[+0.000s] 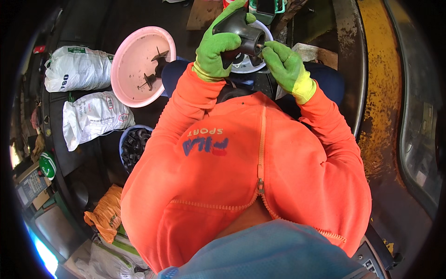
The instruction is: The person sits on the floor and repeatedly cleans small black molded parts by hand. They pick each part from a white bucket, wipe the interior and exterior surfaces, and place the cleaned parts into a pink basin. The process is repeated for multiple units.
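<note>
1. Orange jacket (223,181), worn; both sleeves run forward from bent elbows, bringing the hands together ahead of the chest.
2. Right hand (286,69), green-gloved: wrist angled inward, fingers bunched at a small metal pin (259,45) in the mouth of the black part. Grip: whether it pinches the pin or merely touches it cannot be told.
3. Left hand (214,52), green-gloved: raised, thumb lying along the near side. Grip: wrapped round the black hollow part (248,35), which is held up between the hands, open end toward the right.
4. Step in hand, by judgement: fingertip work at that open end, left hand steadying; the next move calls for a firm left hold and fine right-hand control.
5. Pink basin (124,60), left of the hands; dark finned pieces (149,80) inside.
6. White sacks (81,69), two, beyond the basin.
</note>
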A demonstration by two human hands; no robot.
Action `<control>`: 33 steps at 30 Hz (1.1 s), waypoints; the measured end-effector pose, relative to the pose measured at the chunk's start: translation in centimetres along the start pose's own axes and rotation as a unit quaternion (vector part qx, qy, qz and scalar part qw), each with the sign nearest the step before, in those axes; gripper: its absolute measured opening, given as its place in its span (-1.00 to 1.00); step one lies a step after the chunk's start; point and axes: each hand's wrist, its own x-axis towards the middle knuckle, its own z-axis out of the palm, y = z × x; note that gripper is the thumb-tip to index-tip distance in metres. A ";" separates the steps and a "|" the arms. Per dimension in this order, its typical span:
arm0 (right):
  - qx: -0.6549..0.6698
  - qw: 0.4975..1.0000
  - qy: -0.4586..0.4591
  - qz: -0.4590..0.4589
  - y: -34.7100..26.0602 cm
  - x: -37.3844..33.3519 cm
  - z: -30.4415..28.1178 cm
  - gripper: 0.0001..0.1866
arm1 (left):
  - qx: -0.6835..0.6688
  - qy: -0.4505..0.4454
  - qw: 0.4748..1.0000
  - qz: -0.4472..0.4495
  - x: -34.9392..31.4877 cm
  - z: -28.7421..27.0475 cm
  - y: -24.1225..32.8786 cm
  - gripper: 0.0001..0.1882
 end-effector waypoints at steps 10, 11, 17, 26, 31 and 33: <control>0.227 0.965 -0.044 0.126 -2.8 -0.5 0.8 -0.72 | 0.237 -0.099 0.936 0.240 1.0 -1.4 -0.6 -0.13; 0.246 0.958 -0.045 0.139 -3.3 -0.7 0.6 -0.70 | 0.254 -0.104 0.925 0.262 1.1 -1.7 -0.7 -0.17; 0.421 0.855 -0.156 0.260 -5.5 -1.3 -1.2 -0.67 | 0.358 -0.173 0.827 0.398 2.0 -3.5 -0.9 -0.23; 0.520 0.804 -0.119 0.264 -2.6 0.6 -1.4 -0.62 | 0.361 -0.155 0.832 0.392 2.3 -3.4 -0.8 -0.02; 0.288 0.947 -0.066 0.123 -2.0 2.5 -2.3 -0.70 | 0.368 -0.207 0.840 0.341 1.1 -1.8 -2.0 0.26; 0.126 0.990 -0.050 0.043 -2.2 3.3 -3.4 -0.74 | 0.289 -0.198 0.879 0.324 0.6 -1.5 -2.3 0.29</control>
